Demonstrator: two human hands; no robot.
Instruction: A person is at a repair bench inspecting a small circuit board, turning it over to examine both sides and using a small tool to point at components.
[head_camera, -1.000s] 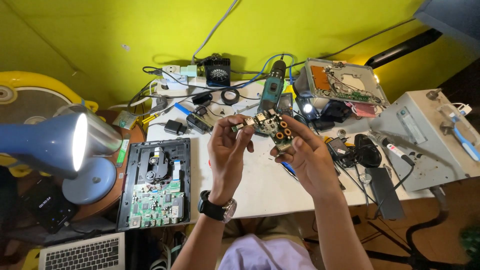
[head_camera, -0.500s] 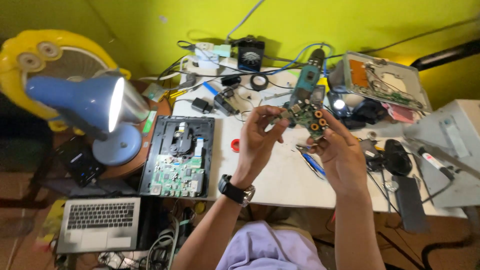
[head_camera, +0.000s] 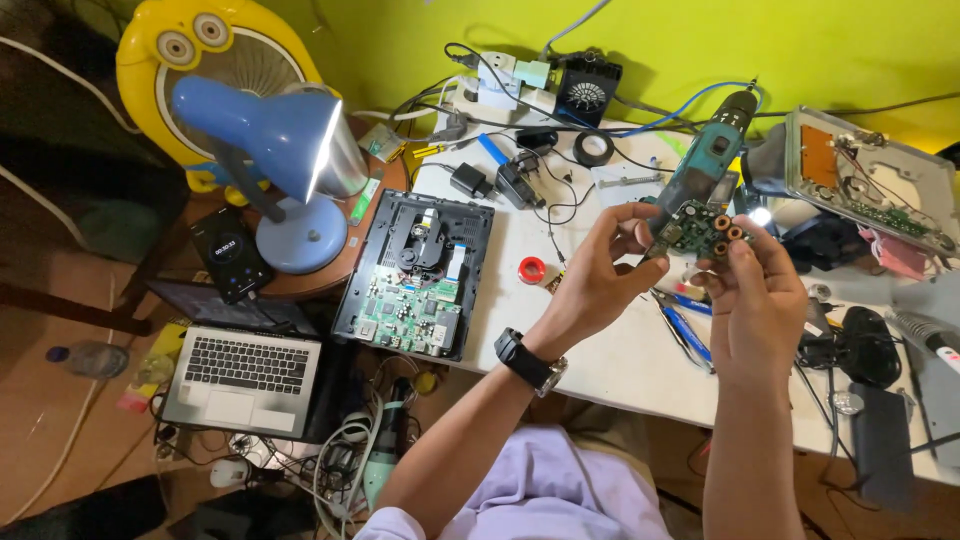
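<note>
A small green circuit board (head_camera: 693, 228) with round orange connectors is held up over the white table (head_camera: 600, 340). My left hand (head_camera: 600, 265), with a black wristwatch on its wrist, pinches the board's left end. My right hand (head_camera: 757, 290) grips the right end by the connectors. A teal cordless drill (head_camera: 705, 165) lies on the table just behind the board.
An opened disc player (head_camera: 415, 275) with its green board exposed lies at the table's left. A lit blue desk lamp (head_camera: 275, 160), a phone (head_camera: 232, 252) and a yellow fan (head_camera: 215, 60) stand further left. A laptop (head_camera: 245, 375) sits low on the left. Cables, adapters, tape rolls and opened metal casings (head_camera: 865, 180) crowd the back and right.
The view has swung left and the lamp and laptop now show more fully. Both hands keep holding the small board in the same grip.
</note>
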